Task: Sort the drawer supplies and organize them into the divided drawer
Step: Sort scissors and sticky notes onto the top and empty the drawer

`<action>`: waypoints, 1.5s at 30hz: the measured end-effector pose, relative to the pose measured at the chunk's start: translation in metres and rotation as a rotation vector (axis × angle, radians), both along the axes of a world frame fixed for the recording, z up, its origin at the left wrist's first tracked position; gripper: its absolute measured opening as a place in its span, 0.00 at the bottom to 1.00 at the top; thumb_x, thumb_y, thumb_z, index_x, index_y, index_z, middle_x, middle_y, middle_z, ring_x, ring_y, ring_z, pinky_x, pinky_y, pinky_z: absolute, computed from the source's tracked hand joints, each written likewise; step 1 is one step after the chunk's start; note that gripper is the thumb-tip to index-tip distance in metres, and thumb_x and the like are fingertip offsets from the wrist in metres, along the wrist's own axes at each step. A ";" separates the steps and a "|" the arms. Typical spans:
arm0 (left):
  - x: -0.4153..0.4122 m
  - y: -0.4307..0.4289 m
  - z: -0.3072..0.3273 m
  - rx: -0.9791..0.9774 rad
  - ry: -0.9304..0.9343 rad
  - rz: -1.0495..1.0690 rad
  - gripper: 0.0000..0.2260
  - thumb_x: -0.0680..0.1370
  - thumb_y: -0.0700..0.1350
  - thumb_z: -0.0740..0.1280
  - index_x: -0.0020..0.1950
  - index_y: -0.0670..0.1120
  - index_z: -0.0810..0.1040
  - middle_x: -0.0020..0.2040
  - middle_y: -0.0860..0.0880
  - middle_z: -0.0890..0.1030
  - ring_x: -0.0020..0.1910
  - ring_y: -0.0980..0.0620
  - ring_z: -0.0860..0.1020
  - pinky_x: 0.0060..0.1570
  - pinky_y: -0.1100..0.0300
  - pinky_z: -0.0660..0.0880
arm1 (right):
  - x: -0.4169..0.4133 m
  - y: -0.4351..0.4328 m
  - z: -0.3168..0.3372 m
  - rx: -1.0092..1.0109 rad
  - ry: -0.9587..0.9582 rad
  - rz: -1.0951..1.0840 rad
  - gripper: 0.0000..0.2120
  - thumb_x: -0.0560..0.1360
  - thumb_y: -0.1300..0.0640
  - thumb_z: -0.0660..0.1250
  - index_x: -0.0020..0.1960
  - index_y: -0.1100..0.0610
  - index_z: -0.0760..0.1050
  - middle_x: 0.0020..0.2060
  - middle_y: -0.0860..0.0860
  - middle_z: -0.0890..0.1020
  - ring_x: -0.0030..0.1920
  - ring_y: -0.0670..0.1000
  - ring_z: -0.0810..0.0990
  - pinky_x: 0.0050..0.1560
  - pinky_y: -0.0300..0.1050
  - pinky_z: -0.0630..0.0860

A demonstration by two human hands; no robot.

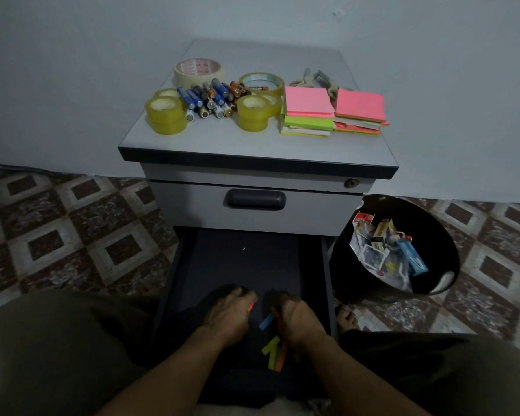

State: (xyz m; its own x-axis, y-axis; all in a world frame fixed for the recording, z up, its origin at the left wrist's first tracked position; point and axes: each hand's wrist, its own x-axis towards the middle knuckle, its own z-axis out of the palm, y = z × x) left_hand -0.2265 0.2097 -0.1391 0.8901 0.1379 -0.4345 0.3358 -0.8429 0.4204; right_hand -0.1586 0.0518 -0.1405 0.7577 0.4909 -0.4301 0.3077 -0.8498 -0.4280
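Observation:
Both my hands are down in the open lower drawer [243, 265], near its front. My left hand [227, 310] pinches a small orange paper strip at its fingertips. My right hand [297, 318] is curled over more strips; blue [266, 322], green [270, 349] and orange strips [281, 360] lie beside and under it. On the cabinet top [252, 145] sit tape rolls [165, 115], a pile of batteries [210, 97], and two stacks of sticky notes [308, 111]. A few clips [318, 79] lie behind the notes.
A black bin [445, 235] with boxes and wrappers stands on the tiled floor right of the drawer. The upper drawer [254, 205] is closed, its dark handle facing me. My knees flank the drawer left and right. A wall stands behind the cabinet.

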 end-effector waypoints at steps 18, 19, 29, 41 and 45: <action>0.005 -0.002 -0.003 0.017 0.048 0.004 0.20 0.80 0.38 0.60 0.71 0.51 0.68 0.73 0.44 0.64 0.68 0.42 0.69 0.66 0.49 0.70 | -0.004 0.003 -0.003 -0.025 -0.022 0.057 0.14 0.79 0.56 0.62 0.64 0.56 0.71 0.60 0.57 0.75 0.57 0.58 0.77 0.58 0.47 0.76; 0.005 -0.002 -0.002 0.019 0.047 0.004 0.21 0.80 0.38 0.60 0.72 0.51 0.67 0.74 0.44 0.64 0.68 0.43 0.69 0.66 0.49 0.70 | -0.003 0.003 -0.004 -0.025 -0.025 0.056 0.13 0.80 0.55 0.62 0.63 0.56 0.71 0.60 0.56 0.75 0.57 0.57 0.77 0.57 0.46 0.76; 0.011 -0.007 0.008 0.085 0.070 -0.037 0.20 0.81 0.39 0.60 0.74 0.47 0.68 0.77 0.44 0.59 0.71 0.43 0.66 0.70 0.48 0.68 | -0.005 0.000 -0.009 0.041 -0.077 0.094 0.18 0.80 0.53 0.61 0.69 0.56 0.67 0.64 0.57 0.72 0.61 0.57 0.74 0.59 0.39 0.73; 0.004 -0.011 0.011 0.152 0.046 -0.046 0.19 0.80 0.45 0.62 0.72 0.47 0.68 0.69 0.45 0.71 0.66 0.44 0.72 0.64 0.51 0.72 | -0.007 0.006 -0.001 -0.167 -0.112 0.150 0.21 0.80 0.52 0.59 0.72 0.52 0.65 0.67 0.56 0.72 0.65 0.59 0.73 0.61 0.50 0.73; 0.001 -0.011 0.014 0.111 0.046 -0.036 0.13 0.80 0.43 0.62 0.65 0.48 0.73 0.64 0.45 0.74 0.62 0.45 0.75 0.61 0.52 0.73 | -0.006 0.003 0.005 0.005 -0.051 -0.009 0.16 0.77 0.52 0.63 0.64 0.50 0.72 0.60 0.54 0.79 0.58 0.57 0.80 0.56 0.48 0.78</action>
